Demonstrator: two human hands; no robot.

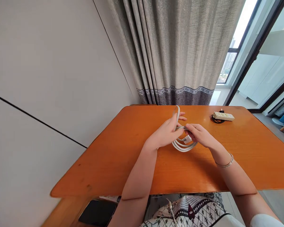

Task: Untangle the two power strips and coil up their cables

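A white cable [185,150] hangs in several loose loops between my two hands, a little above the wooden table. My left hand [167,131] is around its left side, with the thumb against the strands and some fingers stretched out beyond them; one loop rises over this hand. My right hand [200,135] pinches the strands on the right between thumb and fingers. Just below the right fingertips shows a white block-shaped cable end [187,139], partly covered by the hand. Its exact connector type cannot be made out.
A white power strip [223,116] with a black cord lies at the back right of the orange-brown table [123,151]. Behind the table hangs a grey curtain [180,47]. A dark flat object [98,212] sits below the table's front left edge.
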